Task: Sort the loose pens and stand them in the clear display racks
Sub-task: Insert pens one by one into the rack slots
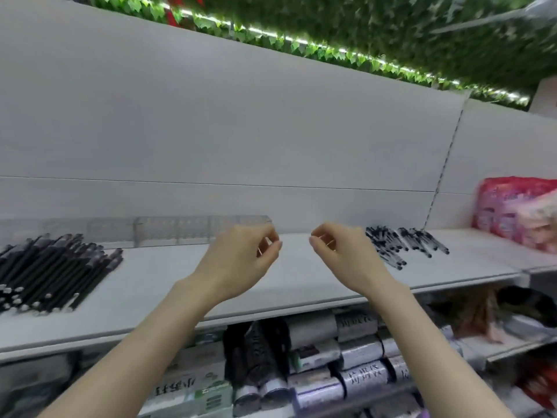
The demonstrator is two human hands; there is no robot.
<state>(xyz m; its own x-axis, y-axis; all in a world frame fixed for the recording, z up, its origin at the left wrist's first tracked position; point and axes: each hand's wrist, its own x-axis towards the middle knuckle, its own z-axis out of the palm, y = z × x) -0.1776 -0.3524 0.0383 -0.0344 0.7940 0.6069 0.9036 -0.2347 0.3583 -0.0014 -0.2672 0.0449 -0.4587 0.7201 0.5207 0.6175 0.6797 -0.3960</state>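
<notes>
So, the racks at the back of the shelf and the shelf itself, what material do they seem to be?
The racks look like clear plastic, probably acrylic: the wall shows through them. The shelf looks like matte grey painted metal or laminate; the blur leaves this open.

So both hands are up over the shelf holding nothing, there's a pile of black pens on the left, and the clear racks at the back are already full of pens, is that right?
Not quite. The head view shows the clear racks at the back of the shelf standing empty. The rest holds: the left hand and right hand are raised holding nothing, and the pile of black pens lies on the left.
</notes>
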